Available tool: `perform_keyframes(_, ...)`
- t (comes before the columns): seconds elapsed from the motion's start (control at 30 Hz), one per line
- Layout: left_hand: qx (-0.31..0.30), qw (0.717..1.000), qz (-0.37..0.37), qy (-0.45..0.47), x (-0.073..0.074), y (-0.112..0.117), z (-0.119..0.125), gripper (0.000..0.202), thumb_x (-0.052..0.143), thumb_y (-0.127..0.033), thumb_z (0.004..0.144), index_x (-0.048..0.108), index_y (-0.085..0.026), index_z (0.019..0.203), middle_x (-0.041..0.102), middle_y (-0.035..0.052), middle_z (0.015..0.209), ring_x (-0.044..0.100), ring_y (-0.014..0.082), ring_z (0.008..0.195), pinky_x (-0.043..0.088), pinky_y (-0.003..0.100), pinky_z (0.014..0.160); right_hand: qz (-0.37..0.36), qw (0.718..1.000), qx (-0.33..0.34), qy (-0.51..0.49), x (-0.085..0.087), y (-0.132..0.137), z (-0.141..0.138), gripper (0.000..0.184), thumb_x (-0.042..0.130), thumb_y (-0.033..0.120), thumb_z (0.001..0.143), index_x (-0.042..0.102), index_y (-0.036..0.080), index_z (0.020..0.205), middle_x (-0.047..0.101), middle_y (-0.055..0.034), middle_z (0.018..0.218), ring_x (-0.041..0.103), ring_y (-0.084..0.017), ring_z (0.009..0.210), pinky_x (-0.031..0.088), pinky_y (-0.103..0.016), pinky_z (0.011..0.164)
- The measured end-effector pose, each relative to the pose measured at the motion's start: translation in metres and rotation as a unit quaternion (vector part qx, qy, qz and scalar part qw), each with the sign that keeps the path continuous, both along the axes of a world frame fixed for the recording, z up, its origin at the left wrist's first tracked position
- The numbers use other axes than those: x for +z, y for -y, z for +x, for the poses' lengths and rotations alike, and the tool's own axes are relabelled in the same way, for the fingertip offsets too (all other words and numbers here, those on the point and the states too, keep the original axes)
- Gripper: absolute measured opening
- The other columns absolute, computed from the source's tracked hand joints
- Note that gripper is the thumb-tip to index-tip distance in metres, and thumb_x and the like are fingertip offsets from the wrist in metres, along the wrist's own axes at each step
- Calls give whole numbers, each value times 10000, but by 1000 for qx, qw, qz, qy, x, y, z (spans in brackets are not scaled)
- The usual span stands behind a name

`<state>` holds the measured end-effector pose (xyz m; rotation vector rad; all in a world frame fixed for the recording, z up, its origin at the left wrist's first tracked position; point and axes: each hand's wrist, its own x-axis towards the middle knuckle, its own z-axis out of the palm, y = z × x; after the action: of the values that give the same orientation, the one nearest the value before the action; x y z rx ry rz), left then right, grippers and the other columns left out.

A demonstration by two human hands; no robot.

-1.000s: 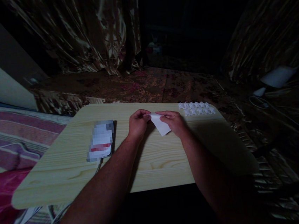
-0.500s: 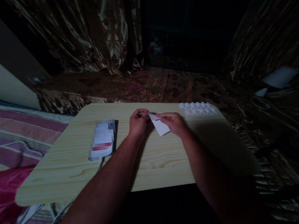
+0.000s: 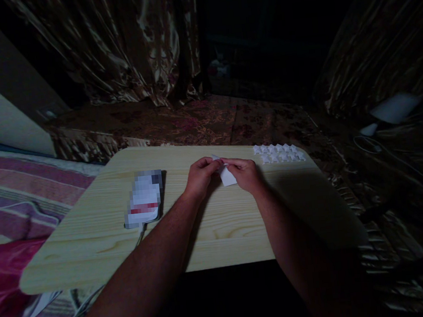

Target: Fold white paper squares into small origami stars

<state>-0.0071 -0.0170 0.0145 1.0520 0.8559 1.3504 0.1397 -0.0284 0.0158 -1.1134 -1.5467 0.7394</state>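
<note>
A strip of white paper (image 3: pixel 227 176) is pinched between both my hands above the middle of the wooden table (image 3: pixel 226 229). My left hand (image 3: pixel 200 174) is closed on its left part, thumb on top. On the other side, my right hand (image 3: pixel 245 171) grips it with thumb and fingers, the two hands' fingertips nearly meeting. One part of the paper hangs down between the hands, and a small tip pokes up above the left fingers. Folded white paper stars (image 3: pixel 280 157) stand in two rows to the right, near the table's far edge.
A phone (image 3: pixel 144 199) with a cable (image 3: pixel 140 233) lies on the table left of my forearm. A striped bedspread (image 3: pixel 20 197) and a red-pink cloth (image 3: pixel 9 272) are at the left. Curtains (image 3: pixel 148 45) hang beyond the table. A white lamp (image 3: pixel 395 108) stands at the right.
My left hand has shifted a little right, closer to the right hand, and its thumb now presses on the paper. Less of the paper hangs below the fingers.
</note>
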Motion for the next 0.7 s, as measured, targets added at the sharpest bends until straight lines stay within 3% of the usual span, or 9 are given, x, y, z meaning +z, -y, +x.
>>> perform_keyframes(0.37,45,999,-14,-24,-5,-4,-3,243,758,-331,596,675,-140,721,654,40,663,551,127,547,416,251,547,-48,997,37,-57,-1,1,-2,351,586,310,768,677,193,1086,714,-57,986,654,-157,809,511,-249,664)
perform_keyframes(0.5,70,993,21,-98,-5,-3,-3,235,752,-330,608,685,-141,731,665,46,710,551,123,571,410,240,555,-51,995,20,-82,1,-2,1,362,605,340,756,658,177,1075,703,-76,984,652,-164,848,505,-238,642)
perform_keyframes(0.7,53,986,89,-133,-3,1,0,249,739,-265,617,653,-156,824,648,30,738,570,125,627,440,238,601,-94,991,-9,-91,3,-7,4,349,648,373,706,667,140,965,687,-62,811,609,-138,689,458,-220,552)
